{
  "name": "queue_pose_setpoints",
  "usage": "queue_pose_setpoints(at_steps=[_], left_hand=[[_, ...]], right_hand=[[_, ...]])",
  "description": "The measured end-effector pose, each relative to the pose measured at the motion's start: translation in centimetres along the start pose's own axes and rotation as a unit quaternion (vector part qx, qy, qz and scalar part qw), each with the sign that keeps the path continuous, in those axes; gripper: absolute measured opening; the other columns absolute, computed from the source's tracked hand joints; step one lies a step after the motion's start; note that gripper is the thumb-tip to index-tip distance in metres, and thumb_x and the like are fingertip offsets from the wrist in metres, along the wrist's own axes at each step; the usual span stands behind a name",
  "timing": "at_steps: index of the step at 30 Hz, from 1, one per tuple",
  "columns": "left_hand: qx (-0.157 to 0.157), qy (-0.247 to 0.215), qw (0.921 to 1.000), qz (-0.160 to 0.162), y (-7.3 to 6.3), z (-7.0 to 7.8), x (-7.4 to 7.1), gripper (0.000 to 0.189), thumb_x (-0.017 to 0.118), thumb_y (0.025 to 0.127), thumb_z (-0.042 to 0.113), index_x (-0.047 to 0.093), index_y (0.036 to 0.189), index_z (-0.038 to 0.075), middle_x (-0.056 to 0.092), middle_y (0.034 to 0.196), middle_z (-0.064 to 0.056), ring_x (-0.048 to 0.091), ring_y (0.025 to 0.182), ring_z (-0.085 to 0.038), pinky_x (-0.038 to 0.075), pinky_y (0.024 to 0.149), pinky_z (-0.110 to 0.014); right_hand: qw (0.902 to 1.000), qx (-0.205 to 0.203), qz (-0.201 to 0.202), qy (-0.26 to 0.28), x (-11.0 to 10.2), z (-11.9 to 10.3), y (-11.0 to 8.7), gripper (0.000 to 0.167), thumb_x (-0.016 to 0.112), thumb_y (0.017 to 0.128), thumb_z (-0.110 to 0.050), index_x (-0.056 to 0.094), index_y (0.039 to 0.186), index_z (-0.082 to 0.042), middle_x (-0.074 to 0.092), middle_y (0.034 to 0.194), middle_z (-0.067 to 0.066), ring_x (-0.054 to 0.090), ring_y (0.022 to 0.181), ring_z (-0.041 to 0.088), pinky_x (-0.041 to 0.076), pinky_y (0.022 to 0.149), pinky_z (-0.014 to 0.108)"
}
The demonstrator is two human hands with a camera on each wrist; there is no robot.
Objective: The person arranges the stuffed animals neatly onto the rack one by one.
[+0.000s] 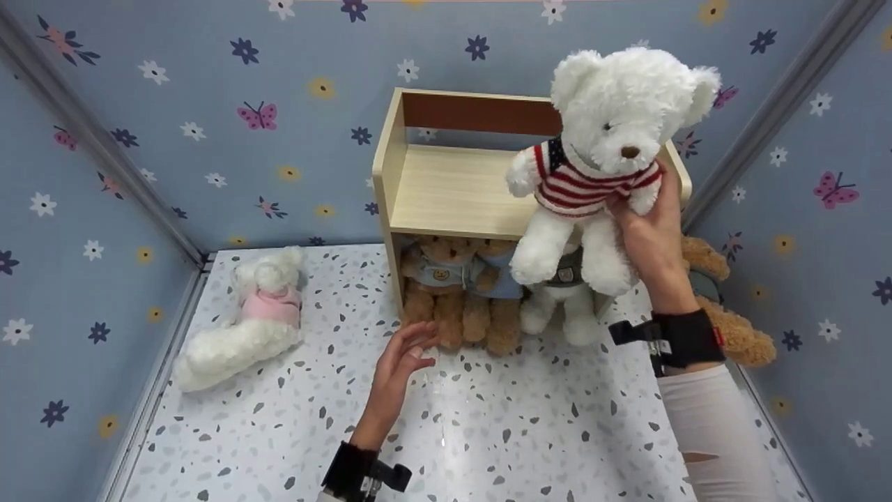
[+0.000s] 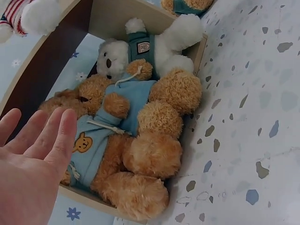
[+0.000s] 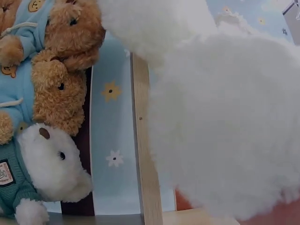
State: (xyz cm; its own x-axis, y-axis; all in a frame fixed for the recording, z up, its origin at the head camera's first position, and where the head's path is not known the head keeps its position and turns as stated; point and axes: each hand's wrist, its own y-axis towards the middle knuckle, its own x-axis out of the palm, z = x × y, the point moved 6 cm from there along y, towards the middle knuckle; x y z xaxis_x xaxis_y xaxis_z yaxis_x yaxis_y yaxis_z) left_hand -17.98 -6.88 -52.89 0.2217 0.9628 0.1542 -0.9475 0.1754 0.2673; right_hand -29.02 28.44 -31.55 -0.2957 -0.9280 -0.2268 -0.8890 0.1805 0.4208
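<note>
In the head view my right hand [image 1: 651, 230] grips a white teddy bear [image 1: 571, 178] in a red-and-white striped sweater by its side and arm. The bear is held upright in front of the upper shelf of a small wooden shelf unit [image 1: 453, 188]. Its white fur [image 3: 229, 122] fills much of the right wrist view. My left hand [image 1: 401, 359] has its fingers extended, holds nothing, and is nearest the lower compartment. Two brown bears in blue hoodies [image 2: 96, 145] and a white bear in a green top [image 2: 143, 47] sit side by side in that compartment.
A white bear in a pink top [image 1: 270, 307] lies on the speckled floor [image 1: 334, 293] at left. Beside the unit's right side is another brown bear [image 1: 732, 328], partly hidden by my right arm. Blue flowered walls [image 1: 209, 90] enclose the back and sides.
</note>
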Motion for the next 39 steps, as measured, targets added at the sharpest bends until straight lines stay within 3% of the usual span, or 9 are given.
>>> queue_pose_setpoints(at_steps=[5, 10, 14, 20, 26, 31, 35, 37, 39], left_hand=[[-0.009, 0.000, 0.9999, 0.006, -0.3, -0.3, -0.3, 0.045, 0.045, 0.109, 0.012, 0.041, 0.149, -0.008, 0.046, 0.151, -0.030, 0.056, 0.132, -0.036, 0.050, 0.102, -0.059], [-0.017, -0.002, 0.9998, 0.010, -0.6, -0.4, -0.5, 0.045, 0.044, 0.110, 0.011, 0.039, 0.150, -0.009, 0.045, 0.151, -0.030, 0.050, 0.135, -0.048, 0.051, 0.103, -0.054], [-0.026, 0.003, 0.9995, 0.015, -0.9, -0.6, -0.5, 0.044, 0.043, 0.109, 0.009, 0.040, 0.149, -0.008, 0.050, 0.150, -0.024, 0.048, 0.135, -0.050, 0.053, 0.102, -0.047], [-0.033, 0.009, 0.9993, 0.018, -1.3, -0.9, -0.5, 0.043, 0.044, 0.110, 0.011, 0.042, 0.148, -0.007, 0.051, 0.147, -0.024, 0.051, 0.134, -0.046, 0.054, 0.101, -0.045], [-0.041, 0.011, 0.9990, 0.016, -1.5, -1.3, -0.3, 0.043, 0.046, 0.111, 0.016, 0.044, 0.148, -0.005, 0.047, 0.149, -0.029, 0.053, 0.134, -0.042, 0.053, 0.102, -0.047], [-0.039, 0.004, 0.9991, 0.015, -1.5, -1.4, -0.1, 0.044, 0.046, 0.110, 0.015, 0.043, 0.148, -0.007, 0.048, 0.148, -0.029, 0.051, 0.134, -0.047, 0.053, 0.102, -0.047], [-0.039, -0.001, 0.9992, 0.013, -1.6, -1.5, 0.0, 0.046, 0.047, 0.110, 0.014, 0.041, 0.149, -0.009, 0.048, 0.147, -0.032, 0.050, 0.134, -0.049, 0.053, 0.102, -0.048], [-0.041, 0.001, 0.9991, 0.013, -1.6, -1.6, 0.0, 0.046, 0.047, 0.110, 0.014, 0.040, 0.149, -0.010, 0.049, 0.147, -0.032, 0.052, 0.133, -0.045, 0.053, 0.102, -0.049], [-0.046, 0.003, 0.9989, 0.014, -1.7, -1.7, 0.0, 0.046, 0.047, 0.110, 0.015, 0.041, 0.149, -0.009, 0.050, 0.146, -0.031, 0.054, 0.133, -0.042, 0.053, 0.102, -0.048]], right_hand=[[0.9997, 0.005, -0.001, 0.024, 0.7, -1.6, 1.0, 0.066, 0.063, 0.097, 0.003, 0.036, 0.156, -0.010, 0.048, 0.152, 0.009, 0.043, 0.142, 0.020, 0.030, 0.119, 0.025], [0.9997, 0.023, -0.001, -0.005, 1.3, -2.3, 2.1, 0.065, 0.059, 0.099, 0.002, 0.034, 0.157, -0.013, 0.044, 0.156, 0.004, 0.039, 0.144, 0.013, 0.028, 0.118, 0.021], [0.9982, 0.050, -0.006, -0.034, 1.3, -1.6, 3.5, 0.062, 0.055, 0.102, 0.000, 0.033, 0.157, -0.017, 0.042, 0.159, 0.002, 0.035, 0.145, 0.007, 0.025, 0.118, 0.019], [0.9922, 0.075, 0.010, -0.099, 0.6, 2.1, 6.1, 0.061, 0.054, 0.105, -0.008, 0.031, 0.159, -0.026, 0.040, 0.160, -0.004, 0.032, 0.144, 0.002, 0.021, 0.118, 0.017], [0.9857, 0.031, 0.051, -0.158, 1.1, 2.8, 7.2, 0.061, 0.054, 0.100, 0.002, 0.038, 0.155, -0.021, 0.051, 0.153, -0.002, 0.043, 0.139, 0.005, 0.029, 0.113, 0.017], [0.9742, -0.020, 0.081, -0.210, 1.5, 2.9, 7.7, 0.064, 0.051, 0.094, 0.010, 0.040, 0.153, -0.013, 0.053, 0.151, 0.004, 0.045, 0.139, 0.009, 0.029, 0.114, 0.017], [0.9648, -0.039, 0.099, -0.241, 1.7, 3.0, 7.5, 0.065, 0.052, 0.100, 0.004, 0.030, 0.160, -0.011, 0.041, 0.159, 0.011, 0.041, 0.143, 0.018, 0.030, 0.116, 0.024], [0.9541, -0.051, 0.110, -0.274, 2.0, 2.7, 7.1, 0.067, 0.052, 0.102, -0.001, 0.024, 0.162, -0.011, 0.031, 0.163, 0.016, 0.047, 0.138, 0.029, 0.041, 0.111, 0.035], [0.9340, -0.079, 0.121, -0.327, 2.6, 2.1, 6.6, 0.067, 0.051, 0.102, -0.002, 0.024, 0.162, -0.011, 0.023, 0.165, 0.022, 0.046, 0.136, 0.038, 0.045, 0.106, 0.045]])
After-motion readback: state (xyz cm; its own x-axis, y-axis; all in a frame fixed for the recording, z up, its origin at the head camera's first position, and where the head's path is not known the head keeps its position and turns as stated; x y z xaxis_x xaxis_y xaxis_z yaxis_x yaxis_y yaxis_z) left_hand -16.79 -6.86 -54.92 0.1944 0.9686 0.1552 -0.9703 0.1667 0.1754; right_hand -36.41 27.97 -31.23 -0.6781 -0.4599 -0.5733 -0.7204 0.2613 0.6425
